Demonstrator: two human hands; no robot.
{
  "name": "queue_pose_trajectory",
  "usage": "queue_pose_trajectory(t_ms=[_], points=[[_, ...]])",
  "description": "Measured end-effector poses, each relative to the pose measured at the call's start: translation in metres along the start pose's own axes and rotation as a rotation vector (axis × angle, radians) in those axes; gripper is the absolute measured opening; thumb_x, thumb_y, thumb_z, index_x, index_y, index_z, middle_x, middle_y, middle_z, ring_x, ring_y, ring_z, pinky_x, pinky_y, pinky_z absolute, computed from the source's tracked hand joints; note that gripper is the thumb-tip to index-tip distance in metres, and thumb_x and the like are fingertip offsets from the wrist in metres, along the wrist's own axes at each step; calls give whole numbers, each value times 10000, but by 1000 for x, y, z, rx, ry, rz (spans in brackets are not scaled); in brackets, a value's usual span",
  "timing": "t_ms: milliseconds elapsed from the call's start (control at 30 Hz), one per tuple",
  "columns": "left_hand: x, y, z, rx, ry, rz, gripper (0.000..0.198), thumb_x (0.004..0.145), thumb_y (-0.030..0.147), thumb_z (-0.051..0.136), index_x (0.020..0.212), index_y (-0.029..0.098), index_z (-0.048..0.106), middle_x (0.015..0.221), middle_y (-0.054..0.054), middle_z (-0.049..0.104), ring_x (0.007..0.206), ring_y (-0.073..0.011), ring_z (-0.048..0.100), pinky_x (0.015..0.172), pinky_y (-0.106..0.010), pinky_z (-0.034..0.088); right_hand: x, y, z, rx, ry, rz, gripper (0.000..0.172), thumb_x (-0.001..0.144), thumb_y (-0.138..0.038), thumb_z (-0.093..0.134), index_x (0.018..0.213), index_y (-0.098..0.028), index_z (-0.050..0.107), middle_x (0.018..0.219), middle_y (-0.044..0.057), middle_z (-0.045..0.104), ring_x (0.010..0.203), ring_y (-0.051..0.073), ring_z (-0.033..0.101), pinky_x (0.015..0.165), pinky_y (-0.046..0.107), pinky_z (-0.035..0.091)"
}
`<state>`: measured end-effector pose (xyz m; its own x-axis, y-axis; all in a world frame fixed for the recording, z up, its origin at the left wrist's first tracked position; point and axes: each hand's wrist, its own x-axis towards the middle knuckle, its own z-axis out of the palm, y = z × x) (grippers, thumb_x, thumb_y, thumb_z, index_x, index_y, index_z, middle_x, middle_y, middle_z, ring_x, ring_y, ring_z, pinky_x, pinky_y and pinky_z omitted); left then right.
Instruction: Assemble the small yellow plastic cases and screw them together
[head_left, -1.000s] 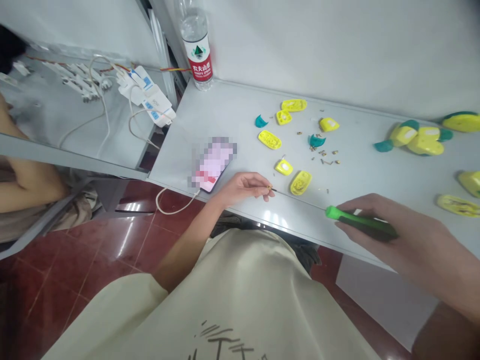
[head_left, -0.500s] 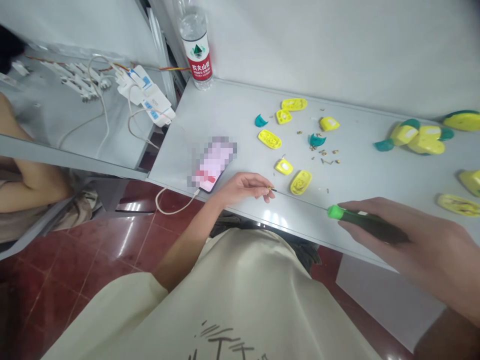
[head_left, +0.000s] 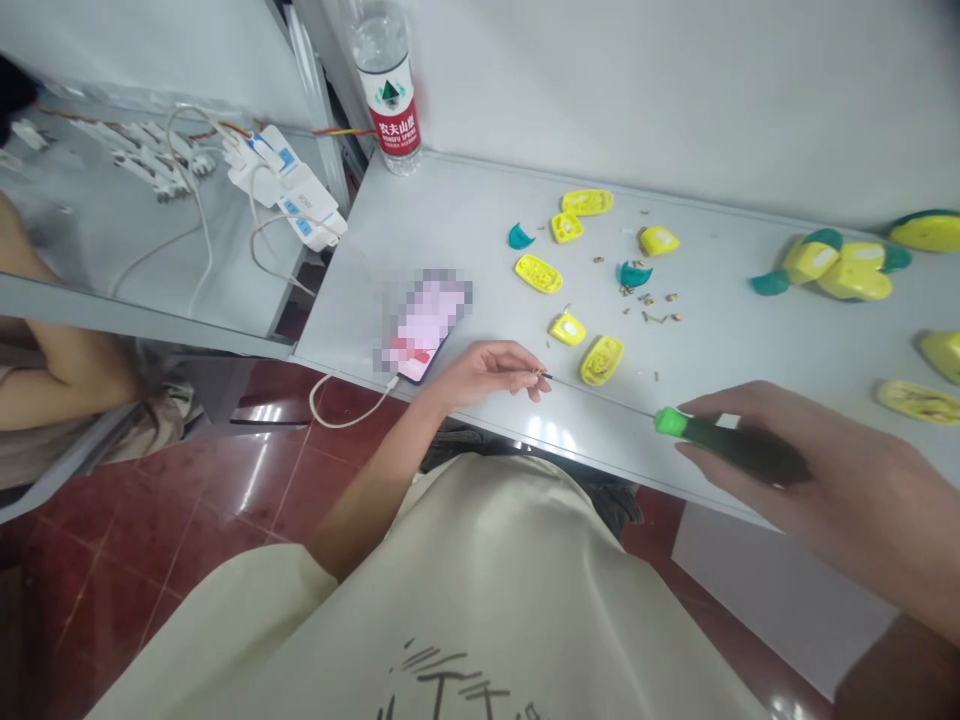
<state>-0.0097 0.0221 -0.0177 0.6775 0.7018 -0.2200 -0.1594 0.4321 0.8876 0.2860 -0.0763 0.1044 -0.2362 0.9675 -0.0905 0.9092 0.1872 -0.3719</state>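
Note:
My left hand [head_left: 499, 370] pinches a small brass-coloured piece [head_left: 538, 372] between thumb and fingers, just over the table's front edge. The dark tip of a long screwdriver [head_left: 679, 422] meets this piece. Its green and black handle lies in my right hand [head_left: 832, 480], whose fingers are closed around it. Just beyond lie a yellow oval shell half [head_left: 602, 360] and a smaller yellow shell part [head_left: 568, 329]. Farther back are another oval shell half [head_left: 538, 274], two teal curved pieces, one a teal cap [head_left: 635, 274], and several loose brass-coloured screws [head_left: 654, 318].
A phone [head_left: 427, 325] on a white cable lies left of the parts. A water bottle [head_left: 391, 100] stands at the back left corner. Yellow and teal assembled toys [head_left: 855, 272] sit at the right. A person's arm [head_left: 82, 370] shows at the far left, near a power strip [head_left: 307, 210].
The view has shifted very slightly. Both hands keep their hold, with the screwdriver tip still at the small piece; no clear movement of other things shows.

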Motion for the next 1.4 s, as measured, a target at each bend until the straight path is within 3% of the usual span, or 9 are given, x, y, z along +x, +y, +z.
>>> queue_pose_trajectory(t_ms=[233,533,733,833,1000,1233,1400], points=[[0,3,0,-3,-43,-7,281,799,344,790,974,138,715,894,-106,780,777,-162,732,739,-284,516,-4,-1,-3,-32,1,-1,309,896,-560,556,1101,-343,636,983,-34,741,714,205,702,647,327,525],[1,2,1,13,-30,-8,311,778,371,807,957,132,722,851,-106,777,791,-172,736,760,-295,526,-6,0,-3,-45,-88,30,303,895,-589,574,1102,-373,615,922,-62,743,636,179,684,531,306,479],[0,2,0,1,-44,14,237,804,311,790,948,137,717,870,-96,780,798,-166,741,782,-303,540,-6,0,-5,-55,-28,-36,251,922,-546,549,1082,-363,613,854,-54,711,555,170,625,482,321,407],[0,2,0,-5,-49,16,230,806,302,788,946,135,714,880,-98,781,800,-166,743,788,-307,546,-5,0,-6,-38,-43,-42,226,933,-543,525,1056,-382,624,860,-69,726,585,178,655,500,319,428],[0,1,0,-18,-43,7,261,788,319,803,942,127,716,862,-103,779,796,-169,744,788,-304,550,-4,-1,-3,-43,-66,62,336,876,-586,579,1136,-374,603,920,-44,735,604,206,668,505,340,440],[0,2,0,-9,-33,-3,294,765,348,819,928,126,717,872,-107,780,805,-177,745,809,-323,558,-8,0,-5,-29,-59,-22,233,936,-522,511,1068,-382,642,823,-50,728,536,205,628,536,355,464],[0,2,0,-9,-36,3,269,776,334,812,927,132,718,853,-97,778,800,-168,744,803,-312,554,-9,-1,-2,-54,-47,49,340,882,-583,568,1143,-372,623,923,-51,763,610,220,696,518,343,486]])
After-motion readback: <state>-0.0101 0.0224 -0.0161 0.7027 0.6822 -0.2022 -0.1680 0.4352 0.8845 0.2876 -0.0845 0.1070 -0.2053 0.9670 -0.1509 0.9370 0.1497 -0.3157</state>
